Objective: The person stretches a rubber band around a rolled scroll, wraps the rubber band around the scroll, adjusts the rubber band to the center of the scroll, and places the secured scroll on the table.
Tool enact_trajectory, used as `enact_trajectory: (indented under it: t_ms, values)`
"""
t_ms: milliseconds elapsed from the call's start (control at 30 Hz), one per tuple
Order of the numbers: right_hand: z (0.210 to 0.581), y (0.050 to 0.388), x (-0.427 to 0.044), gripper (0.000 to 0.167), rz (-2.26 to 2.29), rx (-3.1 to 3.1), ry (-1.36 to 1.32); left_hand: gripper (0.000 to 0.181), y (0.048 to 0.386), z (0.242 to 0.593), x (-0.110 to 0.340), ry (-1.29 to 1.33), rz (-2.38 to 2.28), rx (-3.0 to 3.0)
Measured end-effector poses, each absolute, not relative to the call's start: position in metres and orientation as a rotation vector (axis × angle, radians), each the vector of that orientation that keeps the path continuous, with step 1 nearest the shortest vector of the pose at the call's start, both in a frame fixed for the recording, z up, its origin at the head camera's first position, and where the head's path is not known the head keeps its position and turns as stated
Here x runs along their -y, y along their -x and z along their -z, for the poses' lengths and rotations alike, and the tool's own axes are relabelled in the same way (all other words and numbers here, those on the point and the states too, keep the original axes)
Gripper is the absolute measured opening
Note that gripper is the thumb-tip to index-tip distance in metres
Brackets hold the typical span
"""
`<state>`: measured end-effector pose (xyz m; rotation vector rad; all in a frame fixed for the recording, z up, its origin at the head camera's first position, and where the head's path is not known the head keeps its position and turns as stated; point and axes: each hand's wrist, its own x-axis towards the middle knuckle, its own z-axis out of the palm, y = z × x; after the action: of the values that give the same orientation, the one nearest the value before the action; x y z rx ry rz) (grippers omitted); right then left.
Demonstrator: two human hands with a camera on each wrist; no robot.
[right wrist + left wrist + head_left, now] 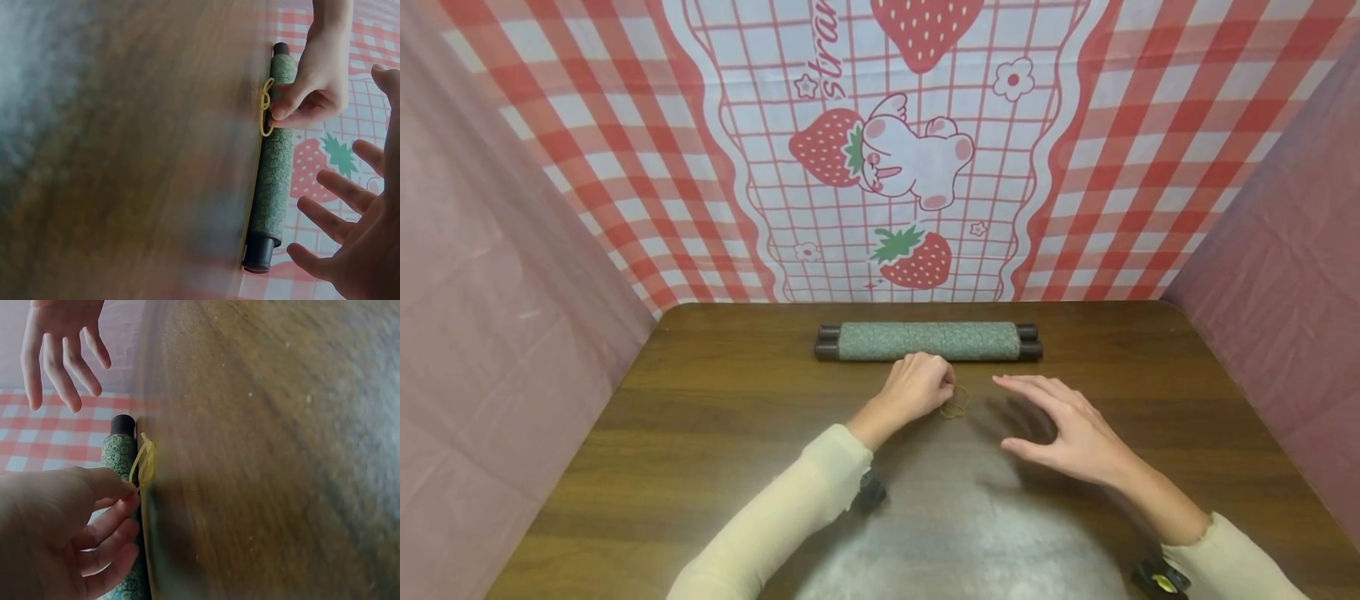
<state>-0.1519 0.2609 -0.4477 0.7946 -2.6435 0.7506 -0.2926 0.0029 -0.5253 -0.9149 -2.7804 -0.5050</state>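
Observation:
My left hand [916,385] pinches a yellow rubber band [955,403] between thumb and forefinger, just in front of a scroll. In the left wrist view the band [146,464] hangs in thin loops from the fingertips. The rolled scroll [928,342] has a green patterned cover and dark rod ends, and lies crosswise on the table. My right hand [1075,429] is held over the table to the right of the band, fingers spread and thumb apart, holding nothing. The right wrist view shows its extended fingers [337,222] near the scroll's black end [258,253].
The brown wooden table [700,467] has rounded far corners. Behind it hangs a red-and-white checked cloth [1142,167] with strawberry prints. Pink cloth [497,292] closes off the left and right sides.

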Motion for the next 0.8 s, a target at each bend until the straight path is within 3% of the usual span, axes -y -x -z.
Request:
enact_trajectory:
  t_ms: [600,800]
  values:
    - [0.44,0.154,-0.261,0.088,-0.762,2.6,-0.803,0.006,0.296,0.519,0.005,0.892,0.537,2.722]
    - [0.437,0.157,-0.262,0.088,-0.748,2.584,-0.814,0.009,0.266,0.473,0.01,0.86,0.474,2.763]
